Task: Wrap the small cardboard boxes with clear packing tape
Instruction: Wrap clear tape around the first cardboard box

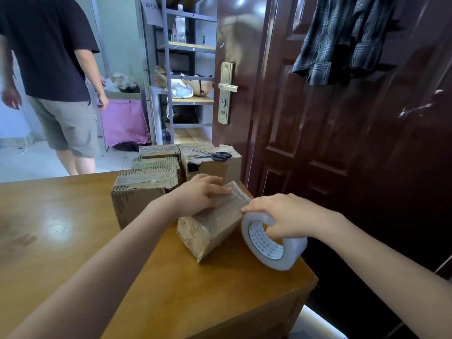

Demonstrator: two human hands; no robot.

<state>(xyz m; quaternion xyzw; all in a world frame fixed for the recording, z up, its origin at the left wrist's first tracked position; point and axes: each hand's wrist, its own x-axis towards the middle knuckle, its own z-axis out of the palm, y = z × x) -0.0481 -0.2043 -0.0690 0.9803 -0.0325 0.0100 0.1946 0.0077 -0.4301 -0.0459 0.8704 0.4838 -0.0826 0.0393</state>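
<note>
Cardboard box [215,222] lies at table's [73,228] 3 o'clock corner, long axis 7-to-1. Left hand [199,193] presses flat on top, fingers straight. Right hand [281,216] grips tape roll [271,243], fingers hooked through core, touching box's 3 o'clock side; tape likely runs across the top next.

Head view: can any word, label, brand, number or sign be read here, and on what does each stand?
No text can be read.
Tape roll, inner core: rows of small printed marks, too small to read.
Paper sheet hanging on the shelf unit: dark characters near its top edge, blurred.
Strip on the door handle: fine ruler-like marks, too small to read.
Cardboard boxes: no print visible.
</note>
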